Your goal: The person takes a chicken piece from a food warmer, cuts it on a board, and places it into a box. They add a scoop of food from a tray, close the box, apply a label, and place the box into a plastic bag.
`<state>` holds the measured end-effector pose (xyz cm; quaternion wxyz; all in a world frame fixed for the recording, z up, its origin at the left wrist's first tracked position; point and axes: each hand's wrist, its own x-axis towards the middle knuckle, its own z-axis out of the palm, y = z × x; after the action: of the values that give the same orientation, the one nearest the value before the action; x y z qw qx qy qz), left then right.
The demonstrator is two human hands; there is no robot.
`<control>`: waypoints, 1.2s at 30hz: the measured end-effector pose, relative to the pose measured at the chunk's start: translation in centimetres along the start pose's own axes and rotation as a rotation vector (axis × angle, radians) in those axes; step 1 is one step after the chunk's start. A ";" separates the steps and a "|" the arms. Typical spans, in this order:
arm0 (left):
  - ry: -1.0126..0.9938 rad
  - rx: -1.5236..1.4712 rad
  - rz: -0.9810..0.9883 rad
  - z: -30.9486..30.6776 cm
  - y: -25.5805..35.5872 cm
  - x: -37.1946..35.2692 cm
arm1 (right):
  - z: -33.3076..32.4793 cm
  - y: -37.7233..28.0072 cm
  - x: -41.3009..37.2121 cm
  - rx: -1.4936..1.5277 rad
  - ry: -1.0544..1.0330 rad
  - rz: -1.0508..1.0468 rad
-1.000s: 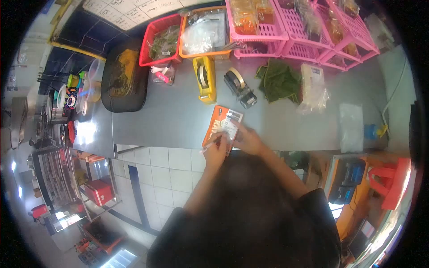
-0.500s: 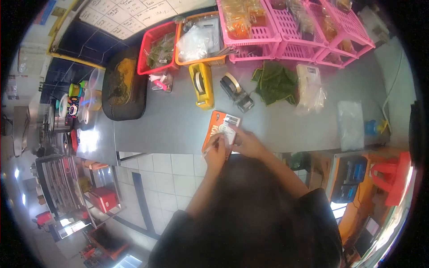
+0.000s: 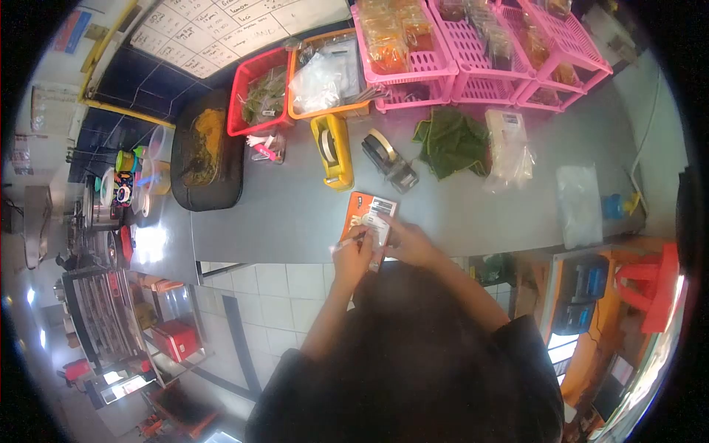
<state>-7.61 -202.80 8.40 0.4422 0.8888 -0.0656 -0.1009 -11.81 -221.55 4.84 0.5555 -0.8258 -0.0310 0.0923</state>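
Single view: head cam on the wearer, facing forward and steeply down over the table [image 3: 273, 236]. Very wide fisheye, round field, black corners, straight lines bow toward the rim. Wearer's dark shirt [image 3: 413, 369] fills bottom centre, closest to lens, blurry. Left hand [image 3: 353, 257] and right hand [image 3: 410, 244] sit mid-frame, within arm's reach, small in the wide field. Table crosses the middle, front edge slanting. Top edge catches the board [image 3: 221, 33] and pink racks [image 3: 487, 85]; floor [image 3: 255, 299] shows lower left; shelf [image 3: 103, 321] bends along left side.
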 end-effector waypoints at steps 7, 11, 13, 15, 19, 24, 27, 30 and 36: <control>0.264 0.069 0.178 -7.5 0.8 5.8 | -2.5 -3.2 -2.6 0.082 0.031 0.076; 0.147 -1.058 -0.509 -13.3 -0.5 14.9 | -4.4 -1.4 -6.2 0.324 0.161 0.196; 0.075 -1.175 -0.467 -15.2 -2.7 19.2 | -4.8 1.1 -8.2 0.366 0.246 0.234; 0.050 -1.267 -0.486 -16.2 -3.3 23.0 | -5.3 1.3 -9.6 0.414 0.370 0.281; -0.051 -1.339 -0.477 -16.0 -6.8 28.3 | -6.6 0.5 -13.1 0.396 0.602 0.369; -0.182 -1.366 -0.532 -16.9 -20.2 38.7 | -12.6 -2.8 -16.0 0.247 0.756 0.561; -0.338 -1.206 -0.595 -17.7 -20.3 39.2 | -17.8 1.8 -18.0 -0.123 1.109 0.505; -0.225 -1.238 -0.650 -17.8 -15.7 34.4 | -25.0 3.9 -19.6 -0.437 1.277 0.643; 0.393 -0.110 -0.296 -12.7 -5.9 19.5 | -35.2 17.8 -22.6 -0.800 1.271 0.546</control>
<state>14.55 -193.43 8.76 0.4745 0.8659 0.1582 0.0067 -28.27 -263.92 3.92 0.0861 -0.8356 0.4638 -0.2814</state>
